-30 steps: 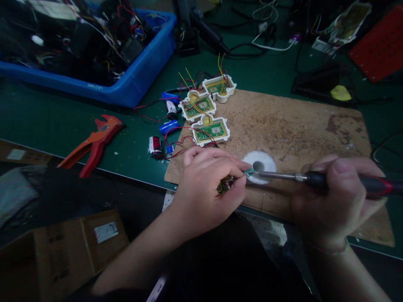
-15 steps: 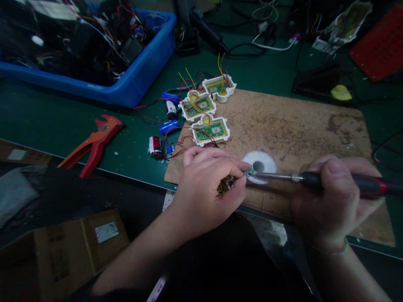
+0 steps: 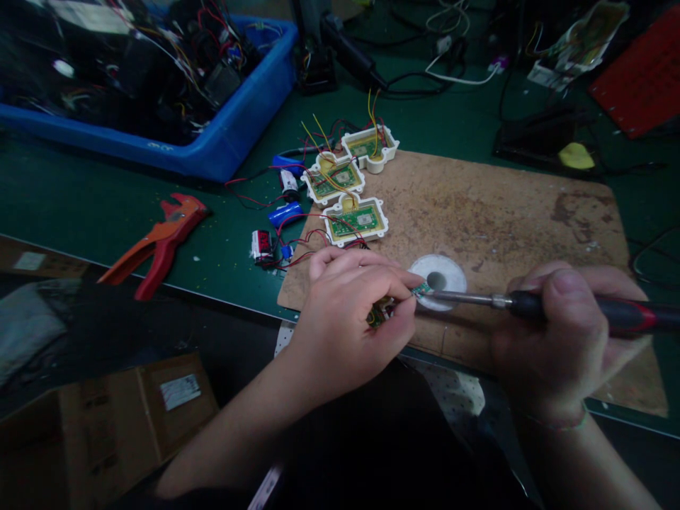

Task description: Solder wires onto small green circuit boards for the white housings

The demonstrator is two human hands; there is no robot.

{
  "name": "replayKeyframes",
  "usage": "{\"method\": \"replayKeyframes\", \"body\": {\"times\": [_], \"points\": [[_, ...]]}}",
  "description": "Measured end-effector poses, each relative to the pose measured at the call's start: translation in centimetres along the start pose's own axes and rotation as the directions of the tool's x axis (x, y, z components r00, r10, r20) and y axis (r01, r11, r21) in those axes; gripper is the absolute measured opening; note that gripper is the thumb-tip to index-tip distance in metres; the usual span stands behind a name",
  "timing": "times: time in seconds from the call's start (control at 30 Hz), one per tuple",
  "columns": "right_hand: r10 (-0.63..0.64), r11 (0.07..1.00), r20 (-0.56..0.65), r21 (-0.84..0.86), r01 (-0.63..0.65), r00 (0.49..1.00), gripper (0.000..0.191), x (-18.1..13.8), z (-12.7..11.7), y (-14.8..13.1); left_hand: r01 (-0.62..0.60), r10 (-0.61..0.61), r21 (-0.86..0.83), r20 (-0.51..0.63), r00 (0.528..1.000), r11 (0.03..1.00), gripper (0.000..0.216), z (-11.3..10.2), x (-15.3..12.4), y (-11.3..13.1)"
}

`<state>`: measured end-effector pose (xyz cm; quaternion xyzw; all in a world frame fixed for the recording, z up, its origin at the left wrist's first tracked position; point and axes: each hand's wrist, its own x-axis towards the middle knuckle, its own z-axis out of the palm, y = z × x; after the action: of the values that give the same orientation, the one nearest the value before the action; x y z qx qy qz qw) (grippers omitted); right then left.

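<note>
My left hand (image 3: 350, 322) is closed, pinching a small green circuit board (image 3: 380, 312) at the near edge of a brown work board (image 3: 510, 212). My right hand (image 3: 563, 333) is wrapped round the black and red handle of a soldering iron (image 3: 584, 308). Its metal tip touches the end of the small board, just in front of a white solder spool (image 3: 440, 273). Three white housings with green boards and yellow and red wires (image 3: 348, 185) lie at the brown board's far left corner.
A blue bin (image 3: 234, 134) full of wired parts stands at the back left. Red and orange wire strippers (image 3: 159, 241) lie on the green mat. Blue cylindrical cells with red wires (image 3: 284, 212) sit left of the housings. Cardboard boxes (image 3: 132, 418) are below the table edge.
The soldering iron slid slightly left in my right hand between the first frame and now. Nothing else has visibly moved.
</note>
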<state>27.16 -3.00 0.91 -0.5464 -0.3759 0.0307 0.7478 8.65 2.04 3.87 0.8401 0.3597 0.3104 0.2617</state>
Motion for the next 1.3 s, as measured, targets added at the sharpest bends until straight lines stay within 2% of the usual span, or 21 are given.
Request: {"method": "replayKeyframes", "body": {"times": [0.2,0.67,1.0,1.13,1.3], "points": [[0.061,0.998,-0.007,0.006,-0.061,0.998,0.020,0.17,-0.30,-0.14,-0.001,0.001,-0.006,0.000,1.000,1.000,0.014,0.01,0.07,-0.05],[-0.019,1.000,-0.019,-0.009,0.019,1.000,0.019,-0.13,0.40,0.05,-0.001,0.001,-0.006,0.004,1.000,1.000,0.014,-0.06,0.10,-0.01],[0.050,0.997,0.015,-0.054,-0.049,0.999,0.021,0.14,-0.42,-0.32,0.007,-0.007,-0.003,0.010,1.000,1.000,0.014,-0.06,-0.01,0.01],[-0.011,1.000,-0.003,-0.023,0.011,1.000,0.021,0.09,0.02,0.03,0.002,-0.002,-0.004,0.004,1.000,1.000,0.014,-0.09,0.06,0.05],[-0.021,1.000,-0.001,-0.024,0.021,1.000,0.018,0.01,0.20,0.13,0.004,-0.004,-0.014,0.004,1.000,1.000,0.014,-0.06,0.00,-0.04]]}}
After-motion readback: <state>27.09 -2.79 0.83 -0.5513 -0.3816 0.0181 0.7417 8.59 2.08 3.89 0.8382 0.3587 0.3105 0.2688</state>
